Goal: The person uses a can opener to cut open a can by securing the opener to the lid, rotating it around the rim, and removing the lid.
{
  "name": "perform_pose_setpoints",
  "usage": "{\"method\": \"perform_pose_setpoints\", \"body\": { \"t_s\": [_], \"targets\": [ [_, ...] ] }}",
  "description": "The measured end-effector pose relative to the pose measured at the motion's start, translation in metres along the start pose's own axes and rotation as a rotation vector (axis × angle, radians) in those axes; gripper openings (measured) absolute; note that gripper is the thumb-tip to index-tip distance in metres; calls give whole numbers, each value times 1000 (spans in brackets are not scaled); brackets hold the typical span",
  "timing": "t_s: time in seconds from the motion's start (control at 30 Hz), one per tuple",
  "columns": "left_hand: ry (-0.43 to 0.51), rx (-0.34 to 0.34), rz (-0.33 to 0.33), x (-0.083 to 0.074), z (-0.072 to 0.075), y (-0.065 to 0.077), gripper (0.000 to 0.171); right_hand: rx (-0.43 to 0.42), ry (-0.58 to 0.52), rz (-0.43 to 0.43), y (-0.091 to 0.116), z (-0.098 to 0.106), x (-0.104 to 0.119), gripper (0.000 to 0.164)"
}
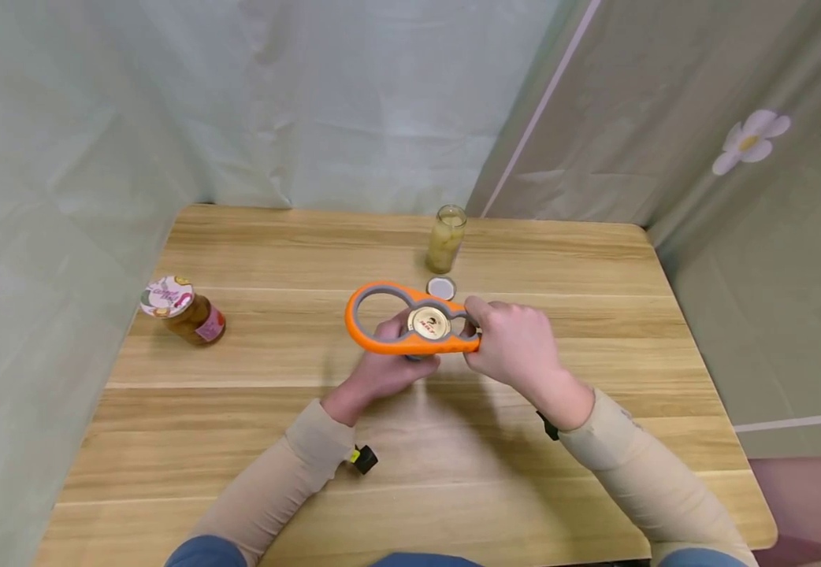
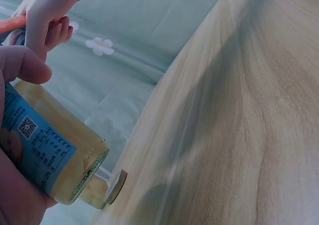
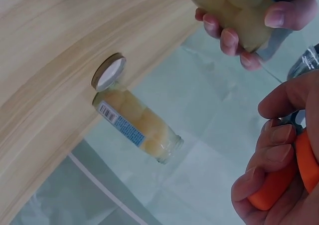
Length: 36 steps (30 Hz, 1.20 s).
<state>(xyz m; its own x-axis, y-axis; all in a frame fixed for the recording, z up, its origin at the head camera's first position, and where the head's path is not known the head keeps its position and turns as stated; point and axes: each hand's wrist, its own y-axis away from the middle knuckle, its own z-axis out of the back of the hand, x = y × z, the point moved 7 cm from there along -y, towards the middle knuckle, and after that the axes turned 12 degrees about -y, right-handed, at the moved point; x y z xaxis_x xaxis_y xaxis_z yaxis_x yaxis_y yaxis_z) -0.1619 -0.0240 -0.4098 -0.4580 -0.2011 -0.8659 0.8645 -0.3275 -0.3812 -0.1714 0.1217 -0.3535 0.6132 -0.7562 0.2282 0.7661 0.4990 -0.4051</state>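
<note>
Head view, centre: the left hand (image 1: 385,370) and right hand (image 1: 513,342) work at a jar (image 2: 55,140) with a gold lid (image 1: 429,323) and an opener (image 1: 410,345), orange with a grey lining. The left fingers are clamped round the jar's body; in the left wrist view the jar's blue label and base show at lower left, the base raised off the table (image 1: 453,496). The right fingers are curled tightly round the narrow end of the opener, as the lower right of the right wrist view confirms. Seen from above, the opener lies across the jar's top: the lid shows within its middle opening, while the larger loop, at its left end, surrounds part of the left hand's outline below. Whether the lining bears on the lid all round cannot be told.

Upper centre of the head view: a lidless jar (image 1: 446,240) of pale fruit stands upright near the table's far edge. Just below it in the frame lies a loose cap (image 1: 441,288), its white inner face up. Left of the frame: a third jar (image 1: 205,323), with a patterned cover (image 1: 167,297) and a pink label, stands well apart from the hands. Background: a pale curtain (image 1: 382,102), with a white flower (image 1: 751,142) at upper right. Beige sleeves (image 1: 261,492) enter from the lower edge.
</note>
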Motion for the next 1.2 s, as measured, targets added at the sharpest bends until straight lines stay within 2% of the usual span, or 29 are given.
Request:
{"method": "perform_pose_setpoints", "body": {
  "t_s": [0.2,0.37,0.57,0.83,1.0,1.2],
  "targets": [
    [19,22,-17,0,0,-1,59,-13,-22,21,-2,1,-1,14],
    [20,58,-4,1,-2,-2,58,1,-33,16,-1,-2,-5,16],
    [-38,66,11,-2,0,-2,60,6,-56,40,-2,-2,-5,18],
    [-15,144,19,-2,-3,0,65,27,-66,80,-2,-1,-5,21],
    [-24,152,-30,-5,-3,0,70,37,-66,95,-3,0,-3,19],
    [-23,177,-16,-3,-2,1,68,37,-75,117,-4,3,-3,18]
  ]
}}
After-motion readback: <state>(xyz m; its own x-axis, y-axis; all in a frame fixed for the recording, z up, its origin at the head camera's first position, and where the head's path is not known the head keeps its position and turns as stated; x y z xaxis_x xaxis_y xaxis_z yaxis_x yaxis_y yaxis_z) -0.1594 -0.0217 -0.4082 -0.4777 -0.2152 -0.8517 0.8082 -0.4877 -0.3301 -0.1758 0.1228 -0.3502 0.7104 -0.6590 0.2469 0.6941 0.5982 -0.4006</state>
